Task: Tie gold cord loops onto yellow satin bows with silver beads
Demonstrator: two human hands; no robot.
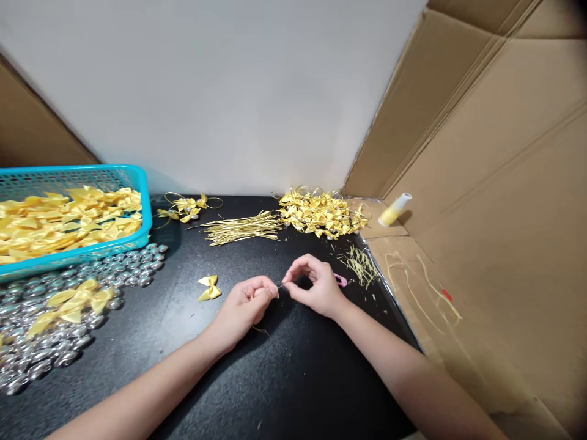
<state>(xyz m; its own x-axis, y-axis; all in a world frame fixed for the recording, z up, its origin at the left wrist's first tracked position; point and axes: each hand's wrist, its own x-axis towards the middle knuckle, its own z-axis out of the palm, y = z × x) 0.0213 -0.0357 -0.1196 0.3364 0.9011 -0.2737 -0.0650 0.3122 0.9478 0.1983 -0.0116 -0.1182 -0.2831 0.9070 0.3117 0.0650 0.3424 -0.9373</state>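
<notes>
Turquoise plastic basket [149,211] is sitting at the desk's [293,379] far left corner, holding loose yellow ribbon bows [87,214]. Silver beads [132,267] are spreading along the basket's near side and down the left part of the desk; a few yellow bows [80,299] are lying on top of them. Just right of the basket, near the far edge, a small group of beaded bows [186,208] with looped cord is resting. Nearer, a single yellow bow [210,287] is lying left of the hands. Left hand [250,304] is pinching a thin cord [281,286] between thumb and forefinger, mid-desk; a loose strand is showing below that hand. Bundle of gold cords [245,228] is lying crosswise beyond. Right hand [318,286] is pinching the same cord, thumb and forefinger nearly closed, fingertips near the left hand's. Big pile of beaded bows [321,212] is occupying the far right corner. Pink handle [340,280] is poking out behind the right hand. Cord clippings [362,266] are lying by the right edge. On cardboard [504,244] past that edge, a yellow-white spool [394,209] is standing tilted and loose cords [419,293] are lying near a small red piece [446,294].
</notes>
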